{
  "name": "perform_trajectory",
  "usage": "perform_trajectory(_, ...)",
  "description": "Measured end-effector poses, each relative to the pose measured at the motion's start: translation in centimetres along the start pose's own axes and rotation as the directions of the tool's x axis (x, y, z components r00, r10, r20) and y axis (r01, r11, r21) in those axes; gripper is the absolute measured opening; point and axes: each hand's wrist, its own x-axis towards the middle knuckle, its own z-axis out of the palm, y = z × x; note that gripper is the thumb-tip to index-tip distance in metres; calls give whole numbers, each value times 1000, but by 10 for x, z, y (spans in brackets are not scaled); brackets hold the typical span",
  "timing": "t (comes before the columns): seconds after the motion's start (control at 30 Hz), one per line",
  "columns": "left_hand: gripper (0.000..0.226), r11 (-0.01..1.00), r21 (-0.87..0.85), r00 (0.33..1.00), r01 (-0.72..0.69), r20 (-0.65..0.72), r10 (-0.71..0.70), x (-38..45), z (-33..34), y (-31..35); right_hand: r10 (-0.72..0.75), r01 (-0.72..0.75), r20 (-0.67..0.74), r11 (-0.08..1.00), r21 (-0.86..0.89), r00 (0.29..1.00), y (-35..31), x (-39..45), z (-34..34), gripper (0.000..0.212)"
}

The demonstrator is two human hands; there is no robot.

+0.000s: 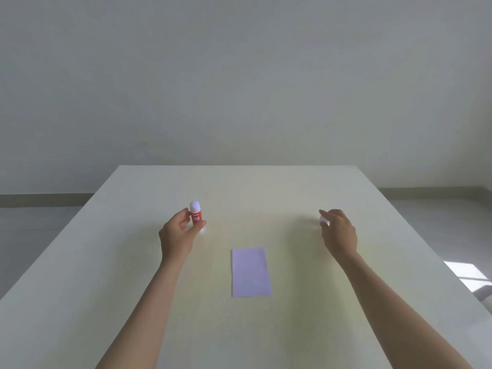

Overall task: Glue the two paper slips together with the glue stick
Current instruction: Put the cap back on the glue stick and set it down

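Head view shows my left hand (179, 233) gripping the glue stick (196, 216) upright, fingers closed round its red barrel, left of centre on the bench (266, 187). My right hand (338, 231) hovers far right, fingers curled on a small white object, probably the cap (324, 221). Only one lilac slip (251, 272) is visible, flat and near me; whether another lies under it I cannot tell. I'd judge the stick should come down tilted, stroking lightly along one edge.

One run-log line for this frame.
left hand: holds glue stick upright | right hand: small white object, unclear | paper: flat on table, untouched
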Motion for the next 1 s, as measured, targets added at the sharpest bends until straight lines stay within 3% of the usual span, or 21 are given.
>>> perform_trajectory(0.2, 15, 997, 78, 999, 4, -45, -1, 2, 12, -3, 3, -3, -19, 1000, -14, 1000, 0, -1, 1, 24)
perform_trajectory(0.37, 8, 994, 109, 995, -17, -100, 28, 2, 18, -2, -5, 5, -18, 1000, 6, 1000, 0, 1, 2, 20)
perform_trajectory(0.5, 10, 984, 125, 986, -128, -89, 140, -2, 16, 4, -25, 26, -9, 972, 235, 1000, -13, -2, -9, 20)
perform_trajectory(0.57, 11, 959, 145, 966, -244, -53, 253, -7, 15, 13, 21, -31, 27, 860, 509, 999, -32, -7, -21, 18)
perform_trajectory(0.63, 12, 916, 171, 928, -362, -30, 372, -13, 16, 27, 21, -100, 112, 627, 773, 994, -56, -20, -33, 19)
perform_trajectory(0.7, 14, 892, 145, 900, -429, -15, 436, -23, 20, 41, -42, -132, 165, 427, 894, 985, -79, -37, -41, 22)
perform_trajectory(0.73, 16, 885, 120, 891, -450, -7, 454, -30, 22, 48, -78, -136, 178, 379, 915, 981, -89, -45, -44, 22)
perform_trajectory(0.87, 20, 860, 78, 864, -504, 49, 502, -51, 29, 66, -198, -79, 152, 335, 939, 968, -117, -70, -51, 21)
perform_trajectory(1.0, 22, 836, 87, 840, -541, 93, 534, -65, 28, 72, -210, -37, 120, 363, 931, 970, -127, -79, -59, 21)
